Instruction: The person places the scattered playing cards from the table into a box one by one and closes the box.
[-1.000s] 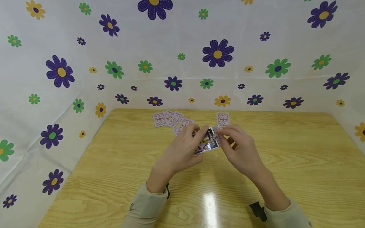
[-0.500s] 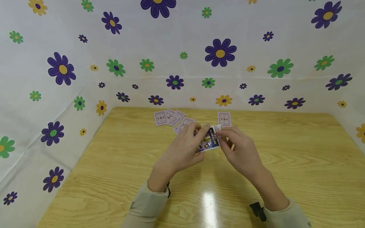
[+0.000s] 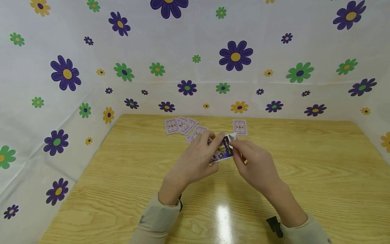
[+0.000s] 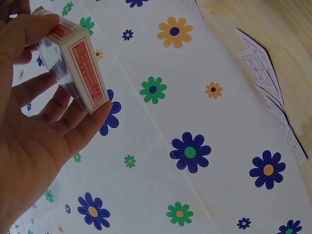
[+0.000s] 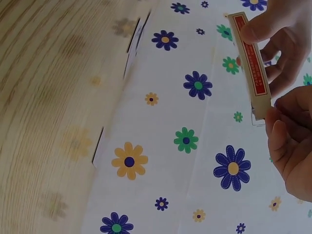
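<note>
A white cloth printed with purple, green and yellow flowers (image 3: 195, 40) rises behind and beside your work. In front of it spreads the wood-grain counter (image 3: 122, 193), with a bright reflection between your forearms. Your pale sleeves (image 3: 158, 220) end at both wrists. Your left hand (image 3: 193, 161) is clamped on a playing-card box (image 3: 221, 151), its thumb and fingers on opposite sides. Your right hand (image 3: 257, 162) has its thumb and forefinger pinched together on the other end of the same box. You hold that box above the counter, between your two hands, its dark picture face upward and its red, white-bordered panels on the narrow sides. Beyond your left hand, near the far edge, a fan of playing cards (image 3: 181, 125) lies patterned backs up; nearer you, more overlapping cards (image 3: 198, 132) are partly hidden by your fingers. One single card (image 3: 240, 127) lies well apart, beyond your right hand. Smallest is the box's white flap (image 3: 233, 136), sticking out just beside your right fingertips.
</note>
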### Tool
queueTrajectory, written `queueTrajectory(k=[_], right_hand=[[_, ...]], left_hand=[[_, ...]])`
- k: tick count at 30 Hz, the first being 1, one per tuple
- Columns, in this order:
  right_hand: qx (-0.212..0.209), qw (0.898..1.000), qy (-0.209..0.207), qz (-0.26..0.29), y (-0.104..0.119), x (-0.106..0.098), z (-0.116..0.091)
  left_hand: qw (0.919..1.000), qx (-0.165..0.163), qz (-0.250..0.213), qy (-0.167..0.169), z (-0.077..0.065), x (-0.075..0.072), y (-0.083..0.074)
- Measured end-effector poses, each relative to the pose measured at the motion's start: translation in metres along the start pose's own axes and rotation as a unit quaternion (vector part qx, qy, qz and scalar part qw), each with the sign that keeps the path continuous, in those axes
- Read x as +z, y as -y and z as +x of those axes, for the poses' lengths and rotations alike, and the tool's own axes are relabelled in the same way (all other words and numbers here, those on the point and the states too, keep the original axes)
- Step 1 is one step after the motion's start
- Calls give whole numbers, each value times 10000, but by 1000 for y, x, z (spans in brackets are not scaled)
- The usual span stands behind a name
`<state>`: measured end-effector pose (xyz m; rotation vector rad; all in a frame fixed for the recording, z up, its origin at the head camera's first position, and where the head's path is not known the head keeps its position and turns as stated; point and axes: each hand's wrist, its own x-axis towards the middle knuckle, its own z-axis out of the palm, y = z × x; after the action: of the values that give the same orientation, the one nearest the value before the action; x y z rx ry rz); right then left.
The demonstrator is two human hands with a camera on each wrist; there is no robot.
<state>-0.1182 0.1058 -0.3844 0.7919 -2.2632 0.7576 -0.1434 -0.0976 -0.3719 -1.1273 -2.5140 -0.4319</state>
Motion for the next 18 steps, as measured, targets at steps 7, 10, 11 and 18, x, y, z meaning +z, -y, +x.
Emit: queueTrajectory(k=[7, 10, 11, 18], right_hand=[[-393, 9975, 136, -572, 7, 3, 0], [-254, 9979, 149, -578, 10, 4, -1], [-180, 9983, 130, -548, 11, 4, -2], [58, 9998, -88, -168, 11, 5, -3]], left_hand=[[9998, -94, 168, 54, 0, 0, 2], [9998, -153, 146, 43, 0, -1, 3], [9998, -167, 117, 36, 0, -1, 3], [9999, -144, -24, 10, -1, -1, 5]])
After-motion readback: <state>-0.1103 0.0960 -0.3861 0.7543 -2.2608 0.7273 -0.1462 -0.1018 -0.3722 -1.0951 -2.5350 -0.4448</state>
